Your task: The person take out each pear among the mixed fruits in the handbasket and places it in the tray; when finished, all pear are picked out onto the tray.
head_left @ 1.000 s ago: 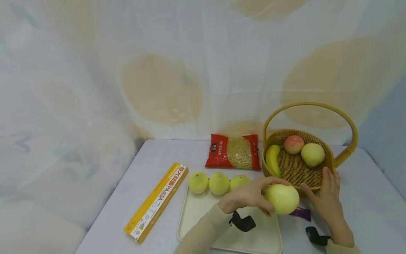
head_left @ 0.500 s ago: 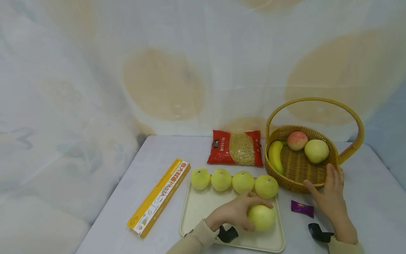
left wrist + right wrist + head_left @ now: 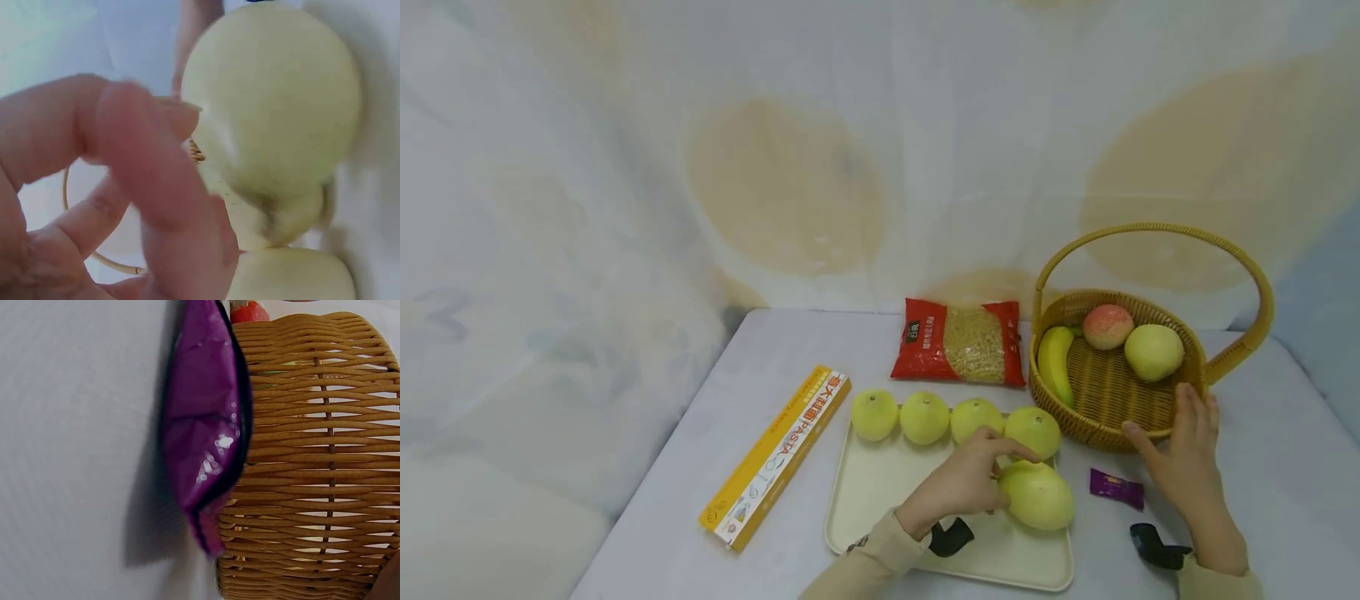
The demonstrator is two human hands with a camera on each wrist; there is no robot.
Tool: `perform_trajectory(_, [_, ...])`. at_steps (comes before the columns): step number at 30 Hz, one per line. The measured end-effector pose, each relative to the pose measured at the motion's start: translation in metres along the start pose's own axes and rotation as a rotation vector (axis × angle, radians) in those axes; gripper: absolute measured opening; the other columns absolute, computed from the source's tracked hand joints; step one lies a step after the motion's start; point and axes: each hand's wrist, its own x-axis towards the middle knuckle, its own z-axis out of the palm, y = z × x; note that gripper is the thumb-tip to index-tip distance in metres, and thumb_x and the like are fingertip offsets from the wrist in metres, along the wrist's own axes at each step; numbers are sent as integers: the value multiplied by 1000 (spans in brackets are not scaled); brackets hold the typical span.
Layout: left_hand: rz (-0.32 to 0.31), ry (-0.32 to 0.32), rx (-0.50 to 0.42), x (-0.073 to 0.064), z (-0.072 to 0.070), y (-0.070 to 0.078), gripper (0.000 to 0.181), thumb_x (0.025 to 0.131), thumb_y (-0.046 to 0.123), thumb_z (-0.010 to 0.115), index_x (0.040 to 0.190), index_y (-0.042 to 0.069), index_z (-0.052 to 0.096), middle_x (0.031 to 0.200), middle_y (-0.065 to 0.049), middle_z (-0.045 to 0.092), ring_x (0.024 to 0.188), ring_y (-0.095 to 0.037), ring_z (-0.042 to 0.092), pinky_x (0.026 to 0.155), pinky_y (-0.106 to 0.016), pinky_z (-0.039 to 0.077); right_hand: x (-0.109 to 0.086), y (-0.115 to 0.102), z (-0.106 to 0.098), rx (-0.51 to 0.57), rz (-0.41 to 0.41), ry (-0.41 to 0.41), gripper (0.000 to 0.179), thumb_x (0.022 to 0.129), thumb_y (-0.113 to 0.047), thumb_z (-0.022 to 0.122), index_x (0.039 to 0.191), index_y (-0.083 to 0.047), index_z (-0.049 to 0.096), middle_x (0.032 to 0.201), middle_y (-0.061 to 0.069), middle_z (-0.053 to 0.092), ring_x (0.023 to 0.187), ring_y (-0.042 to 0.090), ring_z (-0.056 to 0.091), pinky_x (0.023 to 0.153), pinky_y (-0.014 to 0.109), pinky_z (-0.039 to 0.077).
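My left hand (image 3: 966, 479) is at the near right part of a cream tray (image 3: 865, 500), its fingers loosely bent beside a pale yellow-green, apple-like fruit (image 3: 1039, 496). In the left wrist view the fruit (image 3: 275, 94) looks large, with my fingertips right at its side and not wrapped round it. Several matching fruits (image 3: 924, 417) stand in a row along the tray's far edge. My right hand (image 3: 1191, 462) rests with extended fingers on the near right rim of a wicker basket (image 3: 1086, 429), which holds a banana (image 3: 1057, 367), a peach (image 3: 1108, 327) and another yellow-green fruit (image 3: 1153, 352).
A purple-wrapped snack (image 3: 1117, 488) lies between the tray and my right hand; the right wrist view shows it close to the basket wall (image 3: 312, 456). A red bag of pasta (image 3: 958, 342) lies behind the tray. At left is a long yellow pasta box (image 3: 778, 454).
My left hand first brought one fruit from near the basket to the row's right end. Another fruit, gripped half a second ago, now sits farther right on the tray, with my fingers loosened beside it.
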Motion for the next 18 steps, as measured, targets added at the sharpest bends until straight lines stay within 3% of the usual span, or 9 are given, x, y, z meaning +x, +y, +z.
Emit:
perform_trajectory(2, [12, 17, -4, 4, 0, 4, 56, 71, -8, 74, 118, 23, 68, 113, 2, 55, 84, -4, 46, 58, -14, 47, 0, 0, -1, 15, 1, 1, 90, 98, -37, 54, 152, 7, -3, 156, 35, -2, 146, 44, -19, 105, 76, -2])
perform_trajectory(5, [20, 46, 146, 6, 4, 8, 48, 72, 5, 81, 114, 25, 69, 113, 9, 60, 92, -1, 50, 67, -12, 43, 0, -1, 2, 35, 9, -12, 91, 98, -38, 54, 152, 7, -4, 156, 35, -3, 146, 44, -20, 107, 74, -5])
perform_trajectory(10, [-35, 82, 331, 3, 11, 8, 48, 71, 26, 86, 114, 33, 67, 115, 13, 62, 102, 1, 53, 71, -15, 42, 0, -1, 3, 17, 12, -12, 89, 98, -38, 54, 152, 6, -1, 157, 34, -2, 146, 44, -19, 107, 75, -2])
perform_trajectory(18, [-5, 77, 343, 2, 13, 9, 46, 77, 32, 82, 120, 32, 65, 120, 10, 60, 98, 2, 55, 71, -14, 42, 1, -1, -1, 15, 7, 10, 88, 98, -39, 54, 152, 6, 3, 158, 32, -1, 146, 43, -19, 108, 74, -3])
